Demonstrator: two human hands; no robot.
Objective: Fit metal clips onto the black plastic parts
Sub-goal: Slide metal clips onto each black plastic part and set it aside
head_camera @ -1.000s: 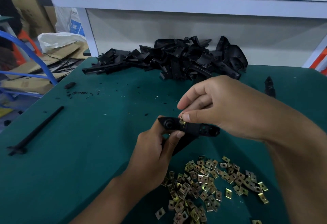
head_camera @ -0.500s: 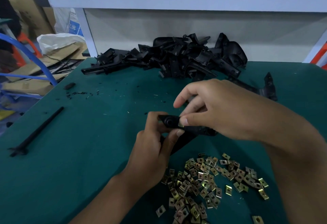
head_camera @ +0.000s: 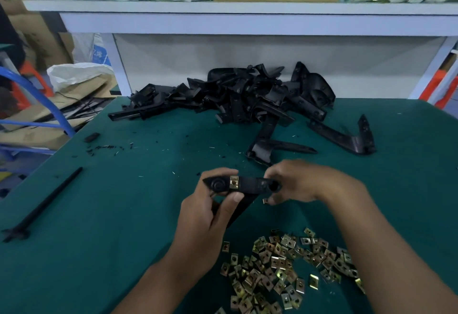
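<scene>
While the left hand [head_camera: 208, 209] grips the black plastic part [head_camera: 244, 185] from below, thumb curled up against its near edge, the right hand [head_camera: 297, 182] pinches the part's other end between curled fingers. That part is held level above the green table [head_camera: 111, 214], and one metal clip [head_camera: 234, 182] sits on it beside a round boss near its left end. A second small clip [head_camera: 265, 200] shows at the right hand's lower fingertips; how it is held cannot be told. Nearer the person than the held part, a loose heap of metal clips [head_camera: 285, 269] lies on the table. Beyond the held part, a pile of black plastic parts [head_camera: 243, 95] rests against the table's far edge. Well left of the held part lies a long black rod [head_camera: 44, 202].
</scene>
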